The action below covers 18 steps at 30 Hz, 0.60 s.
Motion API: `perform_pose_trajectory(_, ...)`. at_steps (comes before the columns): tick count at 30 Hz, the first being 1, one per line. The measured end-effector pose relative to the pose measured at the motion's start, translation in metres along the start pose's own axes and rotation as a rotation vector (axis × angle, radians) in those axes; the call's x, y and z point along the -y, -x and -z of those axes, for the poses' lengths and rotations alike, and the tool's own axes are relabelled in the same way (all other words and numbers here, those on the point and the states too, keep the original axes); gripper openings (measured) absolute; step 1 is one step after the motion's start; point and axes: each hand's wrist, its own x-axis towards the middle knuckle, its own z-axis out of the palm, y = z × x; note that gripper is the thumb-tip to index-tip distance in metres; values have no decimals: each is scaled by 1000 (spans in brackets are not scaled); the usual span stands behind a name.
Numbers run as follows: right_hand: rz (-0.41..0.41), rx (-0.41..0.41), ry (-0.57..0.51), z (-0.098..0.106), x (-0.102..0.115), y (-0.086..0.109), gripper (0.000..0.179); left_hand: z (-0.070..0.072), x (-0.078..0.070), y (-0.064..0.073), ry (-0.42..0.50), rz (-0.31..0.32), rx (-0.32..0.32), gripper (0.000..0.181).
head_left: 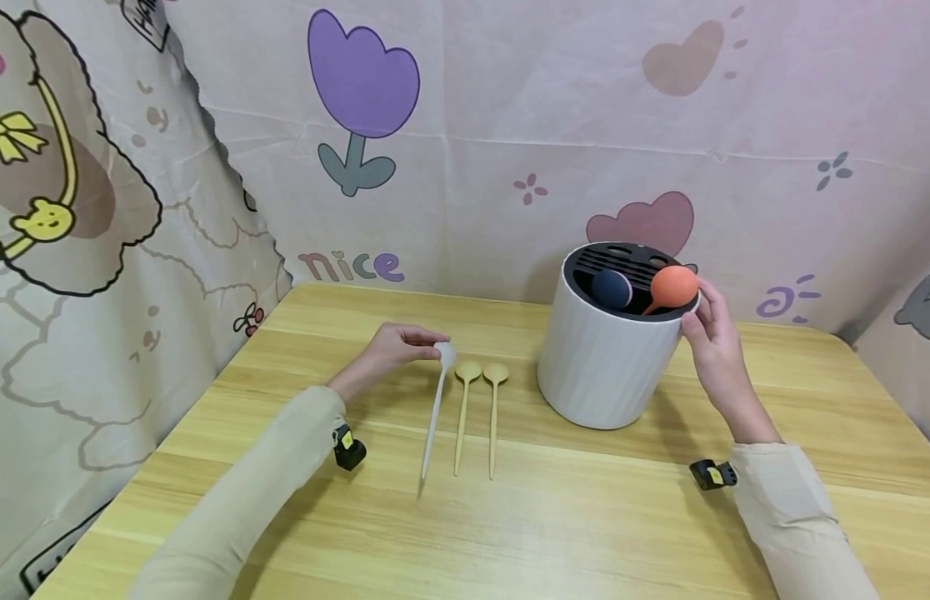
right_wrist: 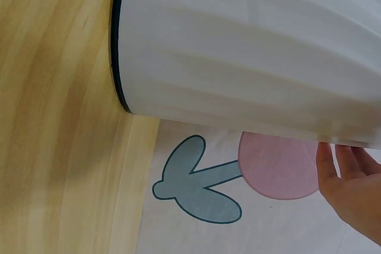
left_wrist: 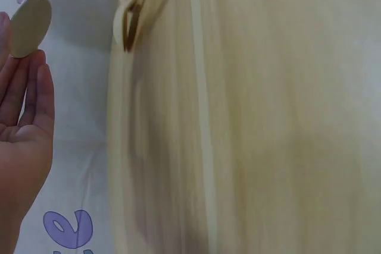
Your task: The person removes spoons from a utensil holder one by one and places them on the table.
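My left hand (head_left: 405,344) pinches a pale spoon (head_left: 432,417) by its bowl, the long handle slanting down toward the table. In the left wrist view the bowl of this spoon (left_wrist: 33,28) is between thumb and fingertips. Just right of it, two yellow spoons (head_left: 462,417) (head_left: 493,421) lie side by side, handles toward me. With its fingertips, my right hand (head_left: 718,358) touches the upper right side of a white utensil holder (head_left: 607,358). In the right wrist view those fingers rest against the outer wall of the holder (right_wrist: 238,57).
A black slotted top (head_left: 622,265) covers part of the holder. An orange rounded utensil head (head_left: 673,287) and a dark blue one (head_left: 611,289) stick out of it. The wooden table (head_left: 585,517) ends at a printed cloth (head_left: 480,233) behind.
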Motion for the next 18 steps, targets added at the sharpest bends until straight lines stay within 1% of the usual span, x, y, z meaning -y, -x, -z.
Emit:
perform_pose_trajectory(5, 0, 0, -14, 0, -1, 0, 50, -1, 11, -7, -64, 31, 4, 32)
perform_pose_trajectory(7, 1, 1, -3, 0, -2, 0, 50, -1, 16, -8, -70, 57, 14, 31)
perform_pose_trajectory(9, 2, 2, 8, 0, -2, 0, 49, -3, 20, -8, -86, 99, 25, 30)
perform_pose_trajectory(12, 2, 2, 3, 0, -2, 0, 49, -7, 24, -6, -131, 135, 46, 30)
perform_pose_trajectory(14, 4, 1, -8, 0, -1, -1, 49, -8, 26, -5, -168, 140, 54, 30)
perform_pose_trajectory(18, 7, -2, 8, 0, 0, -2, 49, -9, 29, -4, -174, 135, 48, 31)
